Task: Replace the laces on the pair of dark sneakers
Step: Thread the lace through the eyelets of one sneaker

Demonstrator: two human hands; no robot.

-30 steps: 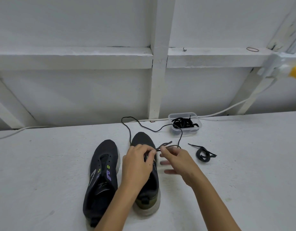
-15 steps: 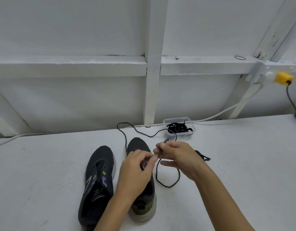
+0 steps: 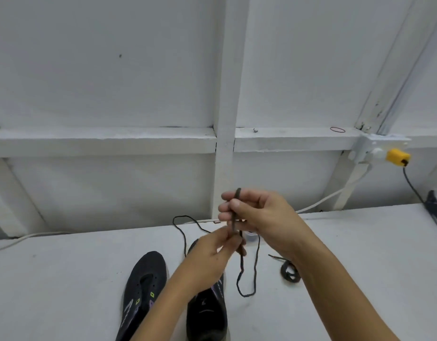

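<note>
A yellow plug point(image 3: 397, 157) sits in a white wall socket point(image 3: 367, 147) at right; a red rubber band point(image 3: 337, 129) lies on the white ledge point(image 3: 102, 141).

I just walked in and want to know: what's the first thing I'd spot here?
Two hands raised mid-picture: the right hand pinches a black lace, and the left hand grips it just below. Under them two dark sneakers sit side by side on the white table. A yellow plug glows at the far right.
</note>
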